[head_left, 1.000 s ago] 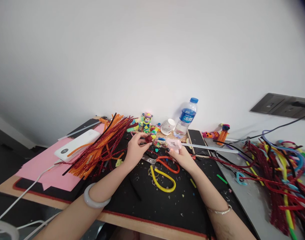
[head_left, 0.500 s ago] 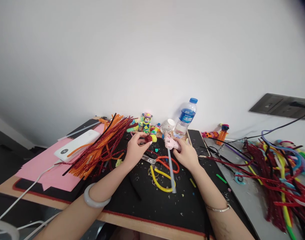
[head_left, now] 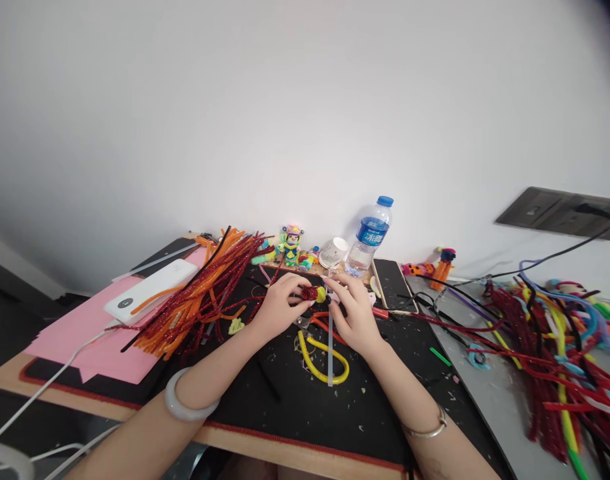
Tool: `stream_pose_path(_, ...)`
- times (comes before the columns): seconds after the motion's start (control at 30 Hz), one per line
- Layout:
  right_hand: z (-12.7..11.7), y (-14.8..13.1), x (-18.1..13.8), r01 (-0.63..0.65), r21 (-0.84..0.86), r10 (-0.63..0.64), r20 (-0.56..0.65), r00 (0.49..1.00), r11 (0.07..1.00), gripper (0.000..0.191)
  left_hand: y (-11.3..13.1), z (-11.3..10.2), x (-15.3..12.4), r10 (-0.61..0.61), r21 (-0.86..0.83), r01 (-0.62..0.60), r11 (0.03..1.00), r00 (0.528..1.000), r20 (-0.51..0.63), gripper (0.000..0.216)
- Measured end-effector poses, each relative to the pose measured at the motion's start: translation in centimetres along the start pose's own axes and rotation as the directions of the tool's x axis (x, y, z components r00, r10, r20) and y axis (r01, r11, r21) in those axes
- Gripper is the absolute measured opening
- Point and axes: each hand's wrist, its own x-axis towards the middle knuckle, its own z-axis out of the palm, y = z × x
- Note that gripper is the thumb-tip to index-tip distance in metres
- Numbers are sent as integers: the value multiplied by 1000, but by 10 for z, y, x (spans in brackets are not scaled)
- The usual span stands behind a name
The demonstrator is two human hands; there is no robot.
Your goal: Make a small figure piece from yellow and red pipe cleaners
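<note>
My left hand (head_left: 283, 303) is closed on a small coiled pipe-cleaner piece (head_left: 311, 293), dark glittery red with a yellow end. My right hand (head_left: 353, 308) meets it from the right, its curled fingers at the yellow end. Behind and beneath the right hand lies a pale pink hot glue gun (head_left: 373, 298), mostly covered; its clear glue stick (head_left: 330, 357) points toward me. Under the hands are scissors with orange handles (head_left: 327, 328), partly hidden. A yellow curved loop (head_left: 341, 377) lies on the black mat (head_left: 305, 420).
Orange and red pipe cleaners (head_left: 185, 310) and a white power bank (head_left: 149, 290) lie on pink sheets (head_left: 85, 353) at left. A paper cup (head_left: 333, 253), water bottle (head_left: 369, 237), phone (head_left: 395, 287) and small figure (head_left: 291, 245) line the back. More pipe cleaners (head_left: 545, 360) cover the right.
My right hand has let go of the glue gun's handle and moved left to the pipe-cleaner piece. The glue stick has shifted slightly left. My left hand has moved a little right.
</note>
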Motion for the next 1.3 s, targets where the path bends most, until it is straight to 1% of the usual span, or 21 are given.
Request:
stream_pose_path(0.1, 2, -2, 0, 21, -12, -21, 26, 999, 1000, 44, 0, 0, -1, 8, 10, -8, 1000, 1000, 11, 18)
stream_pose_path(0.23, 3, -1, 0, 11, -21, -10, 41, 999, 1000, 44, -1, 0, -1, -7, -18, 7, 1000, 1000, -3, 20)
stream_pose_path(0.4, 5, 0, -2, -8, 13, 8, 57, 998, 1000, 43, -3, 0, 1, -44, -32, 43, 999, 999, -24, 21)
stream_pose_path(0.57, 7, 0, -3, -10, 59, 8, 48, 999, 998, 43, -3, 0, 1, -84, -78, 81, 994, 996, -42, 22)
stream_pose_path(0.73, 8, -2, -4, -5, 89, 1, 45, 999, 996, 44, -2, 0, 2, -98, -77, 94, 993, 994, -53, 22)
stream_pose_path(1.0, 8, -4, -5, -13, 87, 5, 96, 995, 996, 42, -2, 0, 2, -126, -93, 120, 988, 990, -68, 23)
stream_pose_path(1.3, 10, -7, -5, 11, 131, -26, 111, 994, 991, 43, -1, -1, 3, -149, -96, 140, 985, 984, -94, 22)
